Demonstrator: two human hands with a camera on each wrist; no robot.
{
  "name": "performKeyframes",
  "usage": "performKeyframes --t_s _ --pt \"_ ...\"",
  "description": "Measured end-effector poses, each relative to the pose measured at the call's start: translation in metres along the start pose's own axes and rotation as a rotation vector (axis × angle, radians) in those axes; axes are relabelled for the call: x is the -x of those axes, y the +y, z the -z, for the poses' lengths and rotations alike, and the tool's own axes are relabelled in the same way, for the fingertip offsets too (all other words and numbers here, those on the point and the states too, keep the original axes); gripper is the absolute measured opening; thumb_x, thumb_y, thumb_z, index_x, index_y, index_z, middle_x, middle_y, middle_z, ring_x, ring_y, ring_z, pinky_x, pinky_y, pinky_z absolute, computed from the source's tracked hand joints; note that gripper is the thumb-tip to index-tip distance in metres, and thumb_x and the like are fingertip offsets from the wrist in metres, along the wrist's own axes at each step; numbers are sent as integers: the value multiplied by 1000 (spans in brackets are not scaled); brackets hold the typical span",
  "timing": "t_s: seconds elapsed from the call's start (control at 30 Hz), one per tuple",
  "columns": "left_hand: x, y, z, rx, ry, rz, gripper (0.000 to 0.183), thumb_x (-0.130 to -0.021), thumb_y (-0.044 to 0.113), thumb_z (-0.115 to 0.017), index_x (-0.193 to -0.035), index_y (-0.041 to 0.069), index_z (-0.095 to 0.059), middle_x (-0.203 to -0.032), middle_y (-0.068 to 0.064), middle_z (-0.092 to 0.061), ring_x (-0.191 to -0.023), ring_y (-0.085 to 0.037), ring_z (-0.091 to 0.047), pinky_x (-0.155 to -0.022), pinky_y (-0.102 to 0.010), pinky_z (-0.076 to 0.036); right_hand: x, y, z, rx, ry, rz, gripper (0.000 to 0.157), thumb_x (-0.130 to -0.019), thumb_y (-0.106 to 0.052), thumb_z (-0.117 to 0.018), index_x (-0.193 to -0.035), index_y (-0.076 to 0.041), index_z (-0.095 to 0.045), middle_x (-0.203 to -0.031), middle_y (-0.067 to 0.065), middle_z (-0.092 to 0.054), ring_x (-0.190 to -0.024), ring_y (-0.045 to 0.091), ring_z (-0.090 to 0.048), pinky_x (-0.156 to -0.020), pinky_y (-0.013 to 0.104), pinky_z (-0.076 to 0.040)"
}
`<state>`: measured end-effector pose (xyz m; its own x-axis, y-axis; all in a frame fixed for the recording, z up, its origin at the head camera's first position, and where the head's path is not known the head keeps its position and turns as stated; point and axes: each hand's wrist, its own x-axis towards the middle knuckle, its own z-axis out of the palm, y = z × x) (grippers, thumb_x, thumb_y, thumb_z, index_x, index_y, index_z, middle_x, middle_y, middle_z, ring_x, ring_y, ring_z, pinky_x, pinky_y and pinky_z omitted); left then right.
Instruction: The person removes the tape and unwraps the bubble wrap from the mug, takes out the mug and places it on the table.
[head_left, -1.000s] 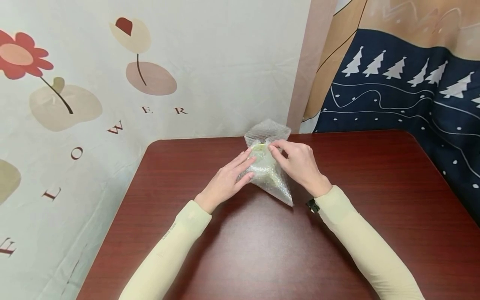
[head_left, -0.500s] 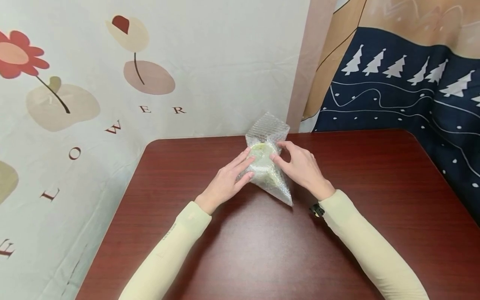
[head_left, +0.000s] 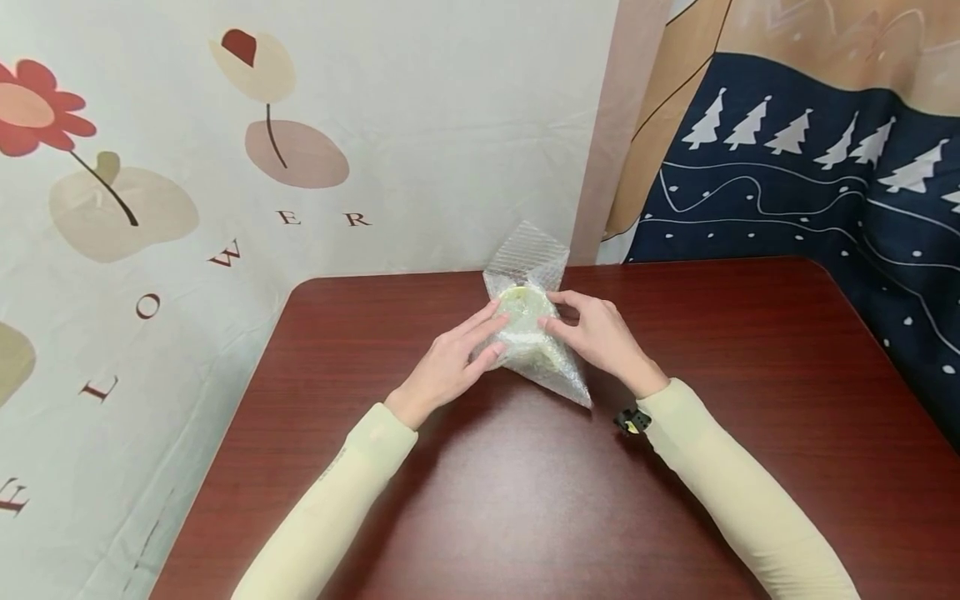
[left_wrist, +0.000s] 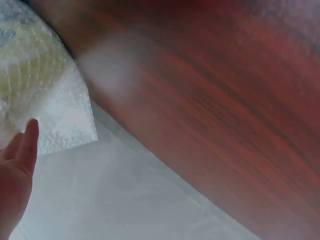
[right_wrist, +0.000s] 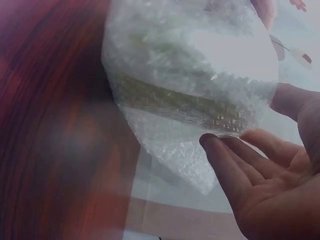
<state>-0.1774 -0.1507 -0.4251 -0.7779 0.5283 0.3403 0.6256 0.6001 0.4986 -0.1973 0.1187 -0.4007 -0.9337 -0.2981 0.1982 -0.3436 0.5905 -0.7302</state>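
In the head view, bubble wrap (head_left: 551,360) encloses a round, pale yellow-green item (head_left: 522,305) near the table's back edge. Its exact kind is blurred by the wrap. My left hand (head_left: 442,362) rests along the left side of the bundle, with its fingers fairly straight against the wrap. On the right side, my right hand (head_left: 606,335) holds the bundle with the thumb in front and the index finger farther back. A loose wrap flap (head_left: 528,250) stands up behind the item, and a pointed corner sticks out towards me. The right wrist view shows fingertips (right_wrist: 210,142) at the wrap's edge.
The dark red wooden table (head_left: 480,500) extends around the bundle. Behind it hangs a pale cloth (head_left: 450,125) with flowers and letters. A navy cloth (head_left: 795,200) with white trees hangs at the right. A black band (head_left: 633,421) sits at the right wrist.
My right hand has let go of the wrap near the item's top and spread its thumb and index finger around the right side. The back flap stands up higher. The left hand has barely moved.
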Motion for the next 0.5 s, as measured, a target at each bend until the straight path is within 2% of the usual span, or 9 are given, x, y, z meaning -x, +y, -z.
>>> performKeyframes --t_s 0.2,0.27,0.33,0.43,0.5 --pt "-3 -3 3 44 -4 71 57 -109 38 -52 -161 19 -39 -162 4 -43 -145 -17 -46 -119 -38 -36 2 -1 1 -38 25 -19 44 -96 -28 -74 -133 -6 -67 -132 14 -69 -116 28 -69 -97 47 -55" --pt "-4 -4 3 65 7 84 58 -109 38 -52 -162 20 -39 -161 5 -44 -136 -19 -54 -115 -38 -40 2 -3 0 -57 34 -31 40 -95 -26 -75 -128 -5 -67 -129 14 -70 -114 28 -70 -97 46 -56" --pt "-5 -5 3 89 25 88 58 -108 38 -53 -162 19 -39 -160 4 -46 -133 -20 -56 -111 -41 -43 2 -4 0 -72 40 -42 36 -95 -25 -75 -123 -5 -67 -126 14 -71 -114 28 -70 -97 46 -55" --pt "-6 -6 2 149 53 95 61 -108 36 -54 -163 19 -34 -157 5 -50 -133 -20 -56 -103 -46 -47 2 -6 -1 -81 44 -53 30 -96 -23 -73 -119 -4 -67 -125 15 -71 -114 29 -69 -98 46 -55" --pt "-7 -6 2 195 68 103 64 -107 34 -54 -165 19 -30 -155 4 -52 -141 -18 -49 -104 -48 -47 1 -7 -1 -92 52 -59 25 -98 -20 -71 -117 -4 -68 -127 15 -71 -115 30 -69 -99 47 -54"
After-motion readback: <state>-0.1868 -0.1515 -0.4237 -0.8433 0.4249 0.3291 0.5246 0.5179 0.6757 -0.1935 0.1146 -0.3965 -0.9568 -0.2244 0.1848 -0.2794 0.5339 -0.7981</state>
